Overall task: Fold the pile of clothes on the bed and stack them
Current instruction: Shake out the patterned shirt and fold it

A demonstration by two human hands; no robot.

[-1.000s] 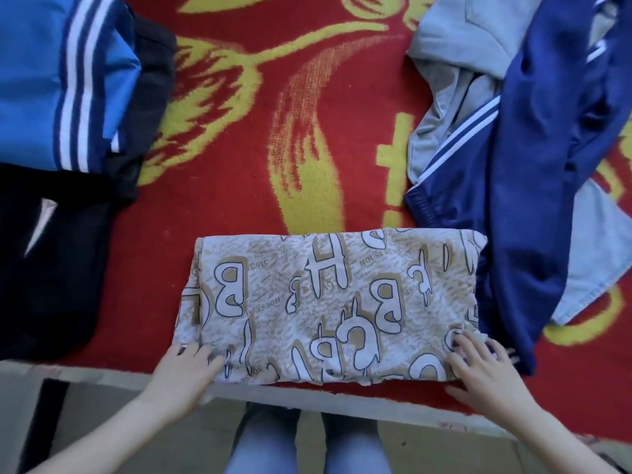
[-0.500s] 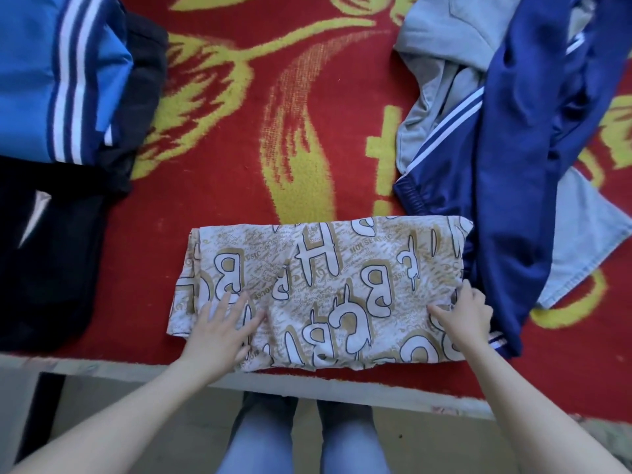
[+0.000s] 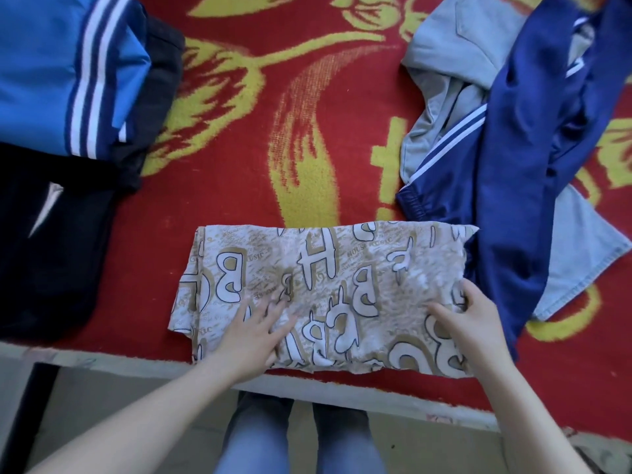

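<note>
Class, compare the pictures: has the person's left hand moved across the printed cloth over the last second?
Yes. The left hand slid from the printed cloth's near left corner rightward towards its middle, fingers spread flat.

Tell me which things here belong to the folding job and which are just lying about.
Job: printed cloth, left hand flat on it, right hand gripping its edge; unfolded navy track garment and pale grey garment; folded blue striped top and black garment.
Lying about: red and yellow blanket, bed edge.

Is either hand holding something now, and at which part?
The right hand seems to pinch the printed cloth at its right edge; the left hand lies flat on it, holding nothing.
</note>
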